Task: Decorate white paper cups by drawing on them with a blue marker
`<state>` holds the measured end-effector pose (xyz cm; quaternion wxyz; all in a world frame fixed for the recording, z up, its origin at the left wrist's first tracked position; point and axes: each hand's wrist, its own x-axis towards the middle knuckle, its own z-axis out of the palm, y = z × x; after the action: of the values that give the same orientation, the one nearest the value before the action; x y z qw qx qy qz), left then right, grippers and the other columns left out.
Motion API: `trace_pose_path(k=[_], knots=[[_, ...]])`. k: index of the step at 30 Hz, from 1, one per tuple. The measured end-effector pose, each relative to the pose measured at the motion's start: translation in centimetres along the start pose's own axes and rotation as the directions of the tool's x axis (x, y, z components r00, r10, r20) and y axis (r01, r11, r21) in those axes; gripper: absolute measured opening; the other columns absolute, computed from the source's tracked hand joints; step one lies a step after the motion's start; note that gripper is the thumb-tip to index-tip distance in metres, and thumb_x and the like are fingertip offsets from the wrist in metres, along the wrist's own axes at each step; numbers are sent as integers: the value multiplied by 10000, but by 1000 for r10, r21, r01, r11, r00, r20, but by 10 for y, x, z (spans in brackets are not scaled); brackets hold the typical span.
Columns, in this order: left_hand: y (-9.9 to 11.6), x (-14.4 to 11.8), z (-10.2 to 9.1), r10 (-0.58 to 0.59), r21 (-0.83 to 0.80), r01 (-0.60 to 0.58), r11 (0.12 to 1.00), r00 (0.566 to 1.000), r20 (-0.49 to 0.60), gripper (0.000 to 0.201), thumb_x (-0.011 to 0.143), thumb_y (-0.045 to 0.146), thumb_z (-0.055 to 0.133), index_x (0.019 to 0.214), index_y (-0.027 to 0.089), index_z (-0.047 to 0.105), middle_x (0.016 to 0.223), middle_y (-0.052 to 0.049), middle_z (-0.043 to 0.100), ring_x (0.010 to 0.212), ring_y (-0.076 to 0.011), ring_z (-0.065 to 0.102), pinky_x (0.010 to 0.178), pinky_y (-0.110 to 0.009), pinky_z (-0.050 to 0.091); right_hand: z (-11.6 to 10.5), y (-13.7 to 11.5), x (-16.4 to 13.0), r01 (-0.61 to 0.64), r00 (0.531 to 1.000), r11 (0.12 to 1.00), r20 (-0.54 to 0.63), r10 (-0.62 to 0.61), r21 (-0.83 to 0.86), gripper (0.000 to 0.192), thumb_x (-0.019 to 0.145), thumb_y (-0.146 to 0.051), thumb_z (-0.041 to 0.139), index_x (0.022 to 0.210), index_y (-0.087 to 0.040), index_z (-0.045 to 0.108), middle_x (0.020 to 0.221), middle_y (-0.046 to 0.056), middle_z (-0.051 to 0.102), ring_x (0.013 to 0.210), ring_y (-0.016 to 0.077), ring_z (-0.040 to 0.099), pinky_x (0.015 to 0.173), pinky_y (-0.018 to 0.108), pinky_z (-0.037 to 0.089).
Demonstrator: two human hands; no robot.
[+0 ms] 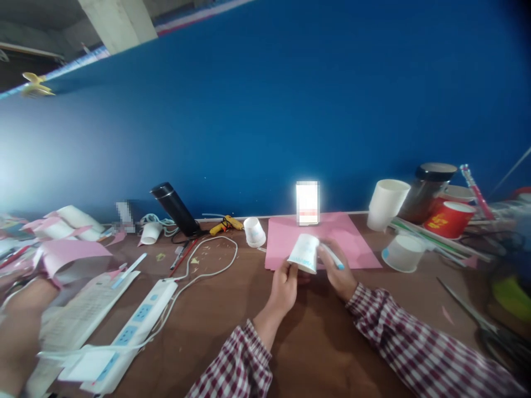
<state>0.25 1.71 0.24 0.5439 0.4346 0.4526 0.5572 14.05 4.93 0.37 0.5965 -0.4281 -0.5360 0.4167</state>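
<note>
My left hand (286,284) grips a small white paper cup (305,253) near its rim. The cup is upside down and tilted, with pale blue marks on its side. My right hand (339,276) is closed on a white marker (331,255) with a light blue end. The marker's other end points at the cup's right side; whether it touches is too blurred to tell. A pink sheet of paper (282,243) lies just behind both hands. Another white paper cup (254,232) stands inverted to the left of that sheet.
A bright phone screen (307,204) leans at the wall. Stacked white cups (386,203), a red cup (450,220) and scissors (477,318) are on the right. Leftward are a power strip (136,331), a yellow glue gun (226,224), a black flask (176,209) and another person's arm (25,326).
</note>
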Motion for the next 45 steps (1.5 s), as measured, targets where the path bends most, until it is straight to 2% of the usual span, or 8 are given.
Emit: trace_pose_path(k=[4,10,18,25,30,34,38,45], knots=[[3,-4,2,68,139,-74,987,996,51,318,818,437,568,890,134,629,748,-52,671,640,-174,652,598,-302,558,0,-5,0,-65,997,998,-29,65,27,371,830,-526,523,1015,-204,519,798,2,570,698,155,563,617,287,503],[-1,-2,-2,117,237,-126,963,992,53,287,868,349,488,1012,134,611,850,-90,683,695,-195,658,637,-342,563,1,-5,-1,96,993,993,71,-91,-67,332,854,-456,528,1056,-193,520,941,45,595,834,178,581,745,323,511],[-3,-1,-5,63,-59,-61,996,998,26,477,844,308,539,1302,217,447,1296,-93,528,1115,-217,575,945,-377,488,2,-10,-4,153,988,986,23,-152,-65,363,836,-399,566,1124,-202,469,1010,63,612,907,201,620,756,337,549],[16,-4,-1,106,-17,-106,994,994,-8,452,745,405,682,1126,175,599,1065,-92,675,1002,-228,632,872,-325,503,1,-13,-9,314,941,900,222,-254,-301,447,776,-357,631,1158,-179,481,1068,106,601,920,236,617,816,396,525],[24,-5,-2,-42,-180,46,983,999,26,419,720,404,701,1049,157,622,901,-72,704,788,-190,672,738,-307,527,1,-17,-12,324,926,912,283,-250,-251,416,819,-329,577,1194,-190,460,1117,108,592,933,219,614,767,355,534],[39,7,-22,110,-92,-118,989,990,-84,411,720,389,700,1051,157,625,964,-76,689,835,-177,658,744,-277,510,1,-14,-13,278,944,932,243,-222,-230,397,851,-329,548,1211,-204,438,1096,102,591,936,205,602,731,332,530],[67,38,-60,342,150,-309,939,889,-306,479,702,421,694,1079,144,591,1009,-98,670,862,-194,653,745,-300,508,3,-13,-13,267,952,929,220,-214,-255,359,850,-326,547,1176,-203,462,1060,98,600,921,201,598,735,341,524],[100,85,-100,448,343,-329,880,815,-367,458,715,414,651,1067,130,581,1043,-109,653,909,-208,633,774,-316,498,5,-11,-12,291,940,918,260,-222,-268,354,844,-305,550,1172,-204,462,1049,99,604,918,198,601,732,338,533]])
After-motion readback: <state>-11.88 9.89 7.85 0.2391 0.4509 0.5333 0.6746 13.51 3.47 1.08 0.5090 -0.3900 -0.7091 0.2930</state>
